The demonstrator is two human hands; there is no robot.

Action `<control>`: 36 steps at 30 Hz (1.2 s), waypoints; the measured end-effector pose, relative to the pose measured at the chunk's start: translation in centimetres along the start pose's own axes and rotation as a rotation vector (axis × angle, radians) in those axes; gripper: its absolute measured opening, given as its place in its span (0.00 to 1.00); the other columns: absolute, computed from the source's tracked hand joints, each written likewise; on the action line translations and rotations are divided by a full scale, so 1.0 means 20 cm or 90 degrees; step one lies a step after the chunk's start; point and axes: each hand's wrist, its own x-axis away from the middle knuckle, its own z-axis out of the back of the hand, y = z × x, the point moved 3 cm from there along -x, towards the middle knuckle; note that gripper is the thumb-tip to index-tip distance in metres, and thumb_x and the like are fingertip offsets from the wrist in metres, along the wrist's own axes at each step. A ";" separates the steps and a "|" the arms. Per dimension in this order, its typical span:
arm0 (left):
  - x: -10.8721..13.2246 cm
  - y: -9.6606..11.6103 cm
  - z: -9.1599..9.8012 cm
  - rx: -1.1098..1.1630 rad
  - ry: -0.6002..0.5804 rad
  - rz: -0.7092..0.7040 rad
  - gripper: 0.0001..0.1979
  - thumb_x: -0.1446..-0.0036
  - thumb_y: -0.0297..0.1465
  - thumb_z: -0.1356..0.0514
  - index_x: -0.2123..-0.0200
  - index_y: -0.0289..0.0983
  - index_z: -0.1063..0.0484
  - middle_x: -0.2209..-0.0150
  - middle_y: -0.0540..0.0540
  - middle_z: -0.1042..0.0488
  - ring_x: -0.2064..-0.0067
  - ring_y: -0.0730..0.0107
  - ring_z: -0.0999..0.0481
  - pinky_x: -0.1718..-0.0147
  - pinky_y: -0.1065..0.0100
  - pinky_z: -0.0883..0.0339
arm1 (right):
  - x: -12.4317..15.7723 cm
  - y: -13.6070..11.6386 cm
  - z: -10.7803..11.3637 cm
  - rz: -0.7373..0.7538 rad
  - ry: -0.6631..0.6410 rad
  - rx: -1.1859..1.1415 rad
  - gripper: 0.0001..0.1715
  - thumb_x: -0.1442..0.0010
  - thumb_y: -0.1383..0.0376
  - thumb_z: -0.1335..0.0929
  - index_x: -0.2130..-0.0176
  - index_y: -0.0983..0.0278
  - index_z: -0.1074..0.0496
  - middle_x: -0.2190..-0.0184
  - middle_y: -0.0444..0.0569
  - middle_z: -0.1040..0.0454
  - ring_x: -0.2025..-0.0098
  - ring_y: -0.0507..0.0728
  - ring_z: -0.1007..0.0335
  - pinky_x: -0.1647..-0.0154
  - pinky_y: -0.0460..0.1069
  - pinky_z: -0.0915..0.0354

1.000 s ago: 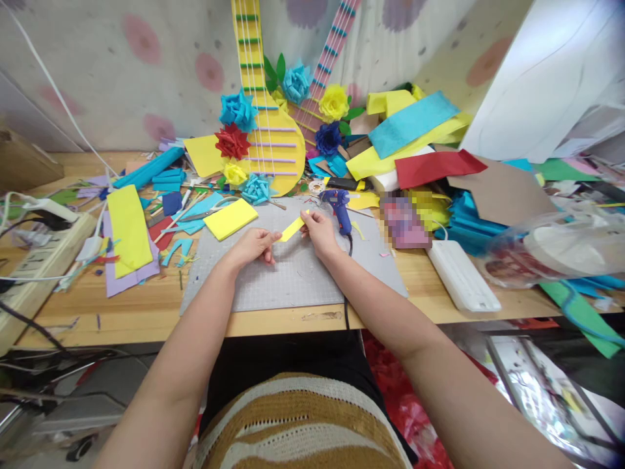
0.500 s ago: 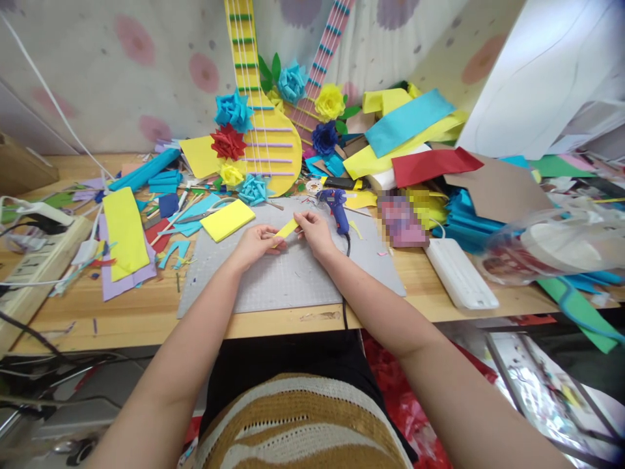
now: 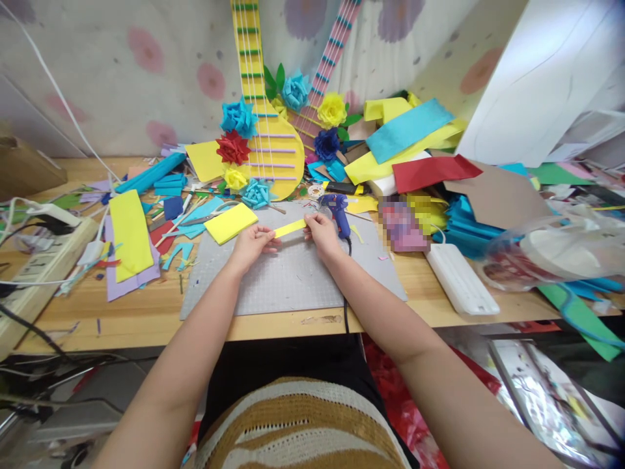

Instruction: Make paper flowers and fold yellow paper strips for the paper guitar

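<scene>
A narrow yellow paper strip (image 3: pixel 290 228) is stretched between my two hands, above the grey cutting mat (image 3: pixel 273 280). My left hand (image 3: pixel 254 244) pinches its left end, and my right hand (image 3: pixel 322 233) pinches the right end between thumb and fingers. A folded yellow paper piece (image 3: pixel 230 223) lies just behind my left hand on the mat. Beside my right hand lies a blue glue gun (image 3: pixel 338 212), its cord running toward the table's front edge. Scissors (image 3: pixel 215 212) lie partly under the folded yellow piece.
A yellow paper guitar (image 3: pixel 276 146) with paper flowers leans at the back, a pink one (image 3: pixel 325 85) behind it. Paper sheets, including a red one (image 3: pixel 434 172), are heaped to the right. A white power bank-like box (image 3: pixel 461 280) and a power strip (image 3: pixel 43 260) flank the mat.
The strip has swung from slanted to nearly level and shows more length. My right hand has moved slightly right, drawing the hands apart. The view has shifted a little.
</scene>
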 end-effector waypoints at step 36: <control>0.04 0.03 -0.10 0.011 -0.052 0.059 0.09 0.54 0.25 0.35 0.67 0.29 0.28 0.72 0.43 0.22 0.73 0.71 0.23 0.75 0.73 0.30 | 0.06 -0.05 -0.05 -0.048 -0.107 0.010 0.12 0.53 0.70 0.29 0.72 0.64 0.37 0.84 0.39 0.29 0.82 0.48 0.33 0.76 0.43 0.34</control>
